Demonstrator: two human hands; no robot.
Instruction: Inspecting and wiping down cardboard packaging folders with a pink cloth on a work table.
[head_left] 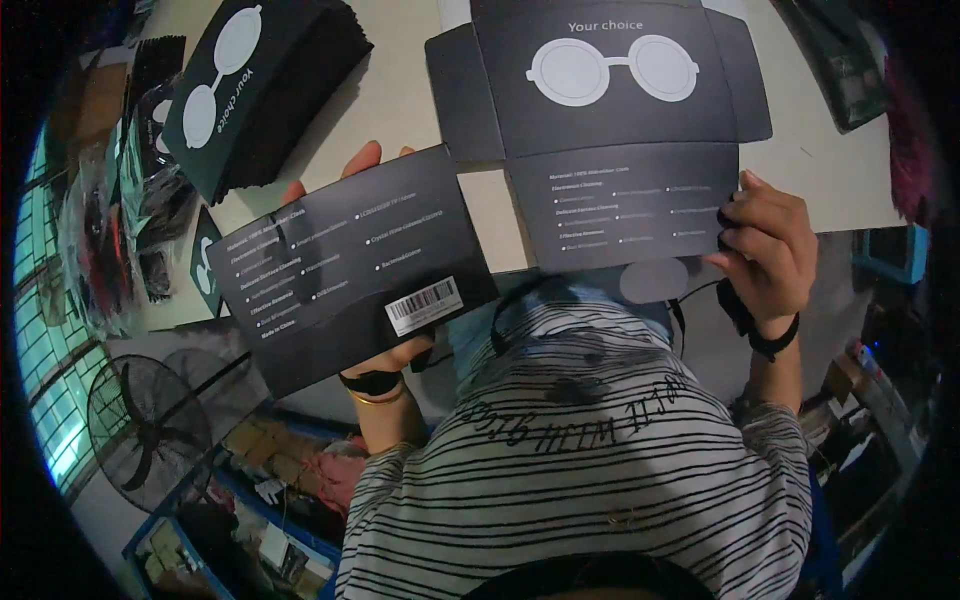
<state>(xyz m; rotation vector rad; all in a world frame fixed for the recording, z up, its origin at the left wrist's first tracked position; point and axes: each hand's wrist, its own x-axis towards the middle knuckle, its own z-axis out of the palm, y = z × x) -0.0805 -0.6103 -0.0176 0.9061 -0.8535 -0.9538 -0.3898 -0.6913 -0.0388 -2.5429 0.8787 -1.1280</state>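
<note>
Evidently, the left hand [405,353] held a black barcoded carton [350,275] from behind; the right hand [768,242] pinched an unfolded carton blank [620,125] at the table [830,190]. Both seemed light, stiff, crease-prone, best gripped by edges.

Hands: one left hand [405,355], one right hand [770,245]. One barcoded black carton [350,255], one opened-out carton blank [620,125], one stack of black cartons [265,135], one wire-cage fan [150,435], one table [850,180].
</note>
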